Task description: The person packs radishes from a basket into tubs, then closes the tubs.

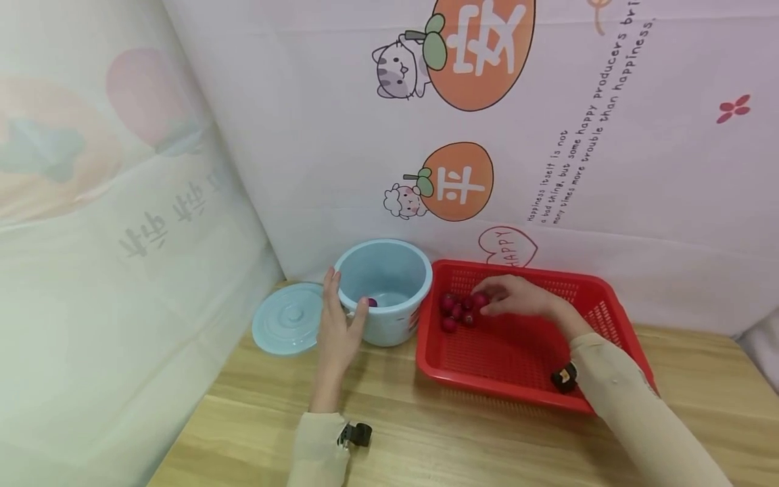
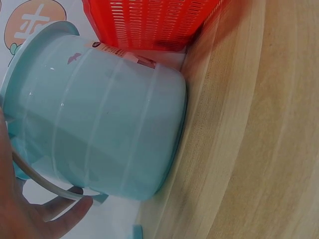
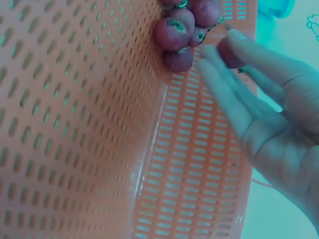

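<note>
My left hand [image 1: 337, 335] is at the left side of a light blue lidless bucket [image 1: 389, 328], its fingers spread and fairly straight. In the left wrist view, its fingertips are by the bucket's handle [image 2: 42, 181]. One dark red fruit [image 1: 372, 302] shows inside the bucket. My right hand [image 1: 517, 296] is reaching into a red plastic basket [image 1: 499, 387]. Its thumb and fingers pinch a purple-red mangosteen [image 3: 229, 54] with a green cap. Several more mangosteens [image 3: 172, 34] lie clustered at the left end of the basket, just beside the fingertips.
A round light blue lid [image 1: 286, 318] lies to the left of the bucket. Basket and bucket stand side by side on a wooden table [image 1: 402, 426], close to a printed white cloth [image 1: 316, 135] behind. Another white cloth [image 1: 122, 304] hangs along the left side.
</note>
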`<state>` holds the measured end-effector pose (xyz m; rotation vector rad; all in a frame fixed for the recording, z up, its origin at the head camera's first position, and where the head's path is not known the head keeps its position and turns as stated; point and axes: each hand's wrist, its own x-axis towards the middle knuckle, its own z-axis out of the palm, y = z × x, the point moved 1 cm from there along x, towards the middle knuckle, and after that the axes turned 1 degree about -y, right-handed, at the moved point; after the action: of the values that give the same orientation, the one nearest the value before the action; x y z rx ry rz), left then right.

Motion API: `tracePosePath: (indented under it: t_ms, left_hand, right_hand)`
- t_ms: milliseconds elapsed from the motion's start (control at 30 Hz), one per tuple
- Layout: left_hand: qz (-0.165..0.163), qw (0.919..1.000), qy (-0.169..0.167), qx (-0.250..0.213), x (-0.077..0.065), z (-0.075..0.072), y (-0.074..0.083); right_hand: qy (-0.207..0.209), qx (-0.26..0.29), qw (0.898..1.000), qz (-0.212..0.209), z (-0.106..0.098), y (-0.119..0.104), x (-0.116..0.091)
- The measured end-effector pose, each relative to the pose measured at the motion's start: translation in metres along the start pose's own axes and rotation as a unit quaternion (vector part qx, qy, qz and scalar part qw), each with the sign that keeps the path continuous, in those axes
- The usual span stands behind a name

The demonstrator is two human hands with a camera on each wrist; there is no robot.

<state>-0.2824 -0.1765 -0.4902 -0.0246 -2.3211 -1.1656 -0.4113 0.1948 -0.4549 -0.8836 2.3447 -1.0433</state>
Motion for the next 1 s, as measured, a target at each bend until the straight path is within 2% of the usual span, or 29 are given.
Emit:
tracePosePath:
  t_ms: [167,533,833,1000]
  left_hand:
    - [-0.010,0.9999,-0.006,0.001,0.000,-0.001,-0.001]
    - [0.000,1.0000,0.002,0.000,0.000,0.000,-0.002]
    - [-0.016,0.9998,-0.010,0.006,-0.001,0.001,-0.002]
    - [-0.012,0.9999,-0.008,0.001,-0.001,0.000,-0.001]
  right_hand:
    - [0.027,0.064,0.998,0.002,0.001,-0.008,0.002]
    - [0.117,0.125,0.985,0.006,-0.007,-0.024,-0.004]
    - [0.126,0.191,0.973,-0.019,-0.003,-0.039,0.000]
    - [0.128,0.229,0.964,-0.043,0.002,-0.054,0.007]
